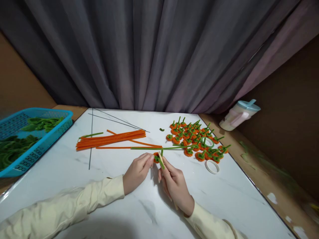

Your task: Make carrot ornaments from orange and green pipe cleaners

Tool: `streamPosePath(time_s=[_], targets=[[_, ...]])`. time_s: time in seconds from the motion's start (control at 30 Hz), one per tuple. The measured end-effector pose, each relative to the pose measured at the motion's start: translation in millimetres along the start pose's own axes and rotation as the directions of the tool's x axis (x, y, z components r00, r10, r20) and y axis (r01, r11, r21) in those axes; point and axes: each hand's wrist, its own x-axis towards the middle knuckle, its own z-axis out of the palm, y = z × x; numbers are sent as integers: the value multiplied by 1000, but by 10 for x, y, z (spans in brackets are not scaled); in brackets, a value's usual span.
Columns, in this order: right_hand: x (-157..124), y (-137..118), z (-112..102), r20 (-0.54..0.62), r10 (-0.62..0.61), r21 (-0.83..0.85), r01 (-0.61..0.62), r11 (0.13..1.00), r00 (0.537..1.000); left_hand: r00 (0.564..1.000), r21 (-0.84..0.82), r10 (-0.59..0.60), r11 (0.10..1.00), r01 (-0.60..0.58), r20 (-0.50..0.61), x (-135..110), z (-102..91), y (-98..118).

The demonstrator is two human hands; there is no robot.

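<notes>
Fingers (149, 161) of the left hand (136, 172) pinch the left edge of a small orange chenille ornament (156, 157), which sits between the two hands above the table's middle. The right hand (175, 186) is closed around a slim pale tool (160, 157), whether a stick or tweezers cannot be told; its tip lies over the ornament beside a green end (162, 164) that juts toward the wearer. For work this fine, the left grip is best kept light and low on the rim, enough to stop the ornament turning without crushing its pile; the right is best kept close to the tool's tip, pressing near the centre so that the green lies flat and the upright stem stays straight. Just beyond the hands a long green pipe cleaner (171, 148) lies across the tabletop (224, 199), with a bundle of orange pipe cleaners (109, 140) to the left and a crowd of similar green-topped ornaments (188, 151) to the right, two rings of tape (212, 167) among and beside them. Thin dark wires (119, 121) lie behind the bundle. Farther out stand a blue basket (69, 115) holding looped green pieces (42, 123), and a lidded tumbler (233, 116) at the right, before a grey curtain (147, 56).
</notes>
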Motion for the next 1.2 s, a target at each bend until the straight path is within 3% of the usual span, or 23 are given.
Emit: streamPosePath(time_s=[0.2,0.47,0.6,0.7,0.9,1.1,1.2], targets=[[-33,-6,32,22,-23,-113,25,993,999,999,33,-21,999,20,33,93,9,34],[5,-44,31,39,38,70,-41,997,998,987,54,-93,995,87,134,78,30,-17],[24,-76,45,18,85,128,-86,988,996,992,313,61,945,-93,109,48,59,-112],[29,-103,45,-32,99,110,-95,989,995,977,425,147,883,-201,155,38,58,-163],[14,-135,-2,-32,46,-43,-47,998,998,943,525,182,794,-308,277,31,20,-135],[32,-101,-53,43,-2,-193,10,981,999,856,582,330,630,-513,398,22,10,-177],[62,-103,-96,91,14,-215,6,977,996,862,552,327,667,-501,387,12,11,-189]])
